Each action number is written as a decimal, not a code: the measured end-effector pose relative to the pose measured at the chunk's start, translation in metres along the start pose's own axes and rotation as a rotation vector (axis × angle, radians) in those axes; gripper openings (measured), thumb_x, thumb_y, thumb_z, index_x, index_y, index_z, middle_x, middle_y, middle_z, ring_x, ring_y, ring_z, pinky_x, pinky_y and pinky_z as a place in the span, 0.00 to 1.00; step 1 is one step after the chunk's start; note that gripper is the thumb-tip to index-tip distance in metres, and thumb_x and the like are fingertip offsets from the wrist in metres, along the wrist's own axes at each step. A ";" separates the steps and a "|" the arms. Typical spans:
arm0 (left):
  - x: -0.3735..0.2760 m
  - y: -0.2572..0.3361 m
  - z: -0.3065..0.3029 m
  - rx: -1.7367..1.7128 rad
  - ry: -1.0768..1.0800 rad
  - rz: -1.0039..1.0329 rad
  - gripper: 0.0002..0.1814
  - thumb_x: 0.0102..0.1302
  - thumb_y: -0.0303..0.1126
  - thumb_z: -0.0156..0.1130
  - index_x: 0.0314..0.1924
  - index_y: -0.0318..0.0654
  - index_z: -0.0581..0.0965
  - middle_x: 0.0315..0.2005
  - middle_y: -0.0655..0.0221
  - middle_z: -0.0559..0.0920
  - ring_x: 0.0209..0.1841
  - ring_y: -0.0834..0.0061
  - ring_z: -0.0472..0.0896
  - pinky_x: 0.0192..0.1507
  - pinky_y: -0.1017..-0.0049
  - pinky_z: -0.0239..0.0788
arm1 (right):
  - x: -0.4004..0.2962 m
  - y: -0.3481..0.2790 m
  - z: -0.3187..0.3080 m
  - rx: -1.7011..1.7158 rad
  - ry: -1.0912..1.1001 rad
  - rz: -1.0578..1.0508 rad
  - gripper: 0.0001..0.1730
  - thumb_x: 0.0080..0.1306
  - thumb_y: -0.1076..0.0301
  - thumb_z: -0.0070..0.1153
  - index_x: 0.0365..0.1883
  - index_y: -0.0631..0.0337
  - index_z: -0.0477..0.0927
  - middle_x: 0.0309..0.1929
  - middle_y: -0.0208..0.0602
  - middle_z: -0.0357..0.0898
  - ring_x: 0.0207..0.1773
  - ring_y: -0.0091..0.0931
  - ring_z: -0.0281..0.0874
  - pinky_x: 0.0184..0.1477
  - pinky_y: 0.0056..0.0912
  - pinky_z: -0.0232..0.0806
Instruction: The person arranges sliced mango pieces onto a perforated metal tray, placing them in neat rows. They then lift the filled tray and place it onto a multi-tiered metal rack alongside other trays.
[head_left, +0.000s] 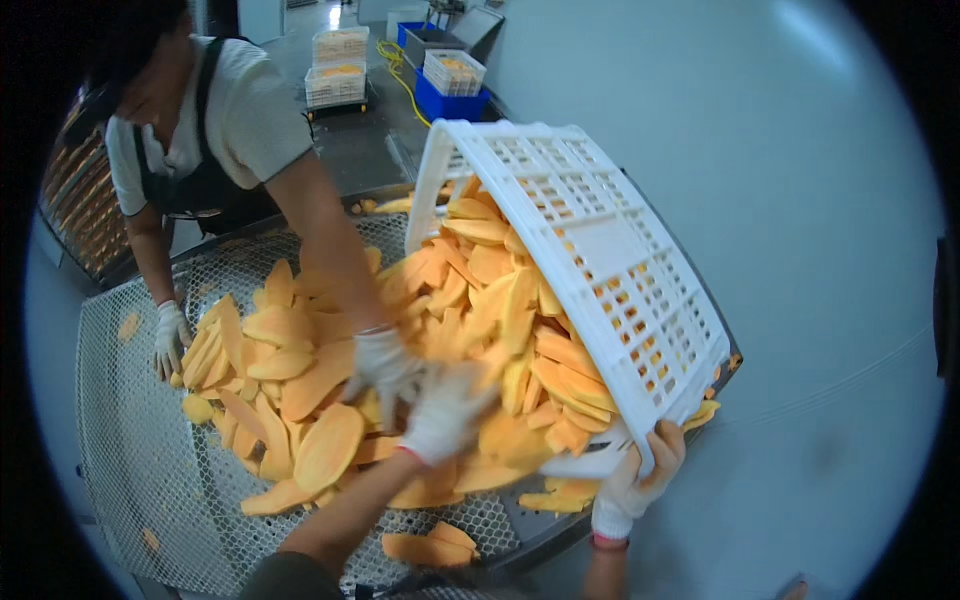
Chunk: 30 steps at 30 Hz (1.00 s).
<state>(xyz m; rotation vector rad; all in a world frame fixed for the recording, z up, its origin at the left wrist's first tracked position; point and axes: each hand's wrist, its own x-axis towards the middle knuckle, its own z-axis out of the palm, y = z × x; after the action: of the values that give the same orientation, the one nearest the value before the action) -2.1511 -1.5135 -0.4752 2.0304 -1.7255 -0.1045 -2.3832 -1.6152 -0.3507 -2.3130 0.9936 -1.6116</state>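
Note:
A white perforated plastic crate (600, 247) lies tipped on its side, its mouth facing left. Thick orange slices (330, 450), apparently sweet potato, spill from it into a heap on a metal mesh tray (142, 465). My right hand (637, 480), in a white glove with the fingers showing bare, grips the crate's near lower rim. Blurred by motion, my gloved left hand (450, 412) is over the slices in front of the crate's mouth; whether it holds any is unclear. A co-worker's gloved hand (382, 371) reaches into the heap right beside it.
Across the tray stands a co-worker (225, 127), whose other gloved hand (171, 337) rests at the heap's left edge. Behind are stacked white crates (336, 82) on a wheeled base, a blue bin (450, 97) and a yellow hose (405, 82). A pale wall (787, 187) rises at right.

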 end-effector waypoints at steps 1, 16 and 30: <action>-0.020 -0.022 -0.011 -0.016 -0.109 -0.039 0.33 0.60 0.47 0.66 0.67 0.58 0.72 0.70 0.49 0.62 0.73 0.43 0.58 0.73 0.39 0.44 | 0.006 0.007 0.003 -0.029 -0.016 -0.084 0.09 0.67 0.77 0.49 0.46 0.64 0.75 0.55 0.50 0.74 0.62 0.47 0.69 0.69 0.53 0.58; 0.135 0.088 0.007 0.056 -0.070 0.156 0.32 0.64 0.55 0.58 0.63 0.46 0.77 0.59 0.57 0.76 0.63 0.54 0.70 0.71 0.41 0.49 | 0.020 0.011 0.038 0.072 -0.012 -0.020 0.11 0.68 0.77 0.49 0.49 0.64 0.75 0.56 0.44 0.73 0.65 0.44 0.68 0.75 0.58 0.51; -0.063 -0.080 -0.048 0.139 -0.086 -0.448 0.16 0.68 0.45 0.58 0.42 0.42 0.82 0.50 0.65 0.81 0.60 0.59 0.74 0.71 0.48 0.51 | 0.021 -0.049 0.031 0.041 0.055 0.169 0.19 0.72 0.76 0.47 0.60 0.70 0.71 0.65 0.56 0.69 0.70 0.50 0.65 0.74 0.64 0.50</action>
<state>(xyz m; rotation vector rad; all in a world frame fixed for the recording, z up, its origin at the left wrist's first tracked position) -2.0739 -1.4312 -0.4800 2.5195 -1.3252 -0.2239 -2.3305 -1.5974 -0.3243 -2.1060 1.1234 -1.6197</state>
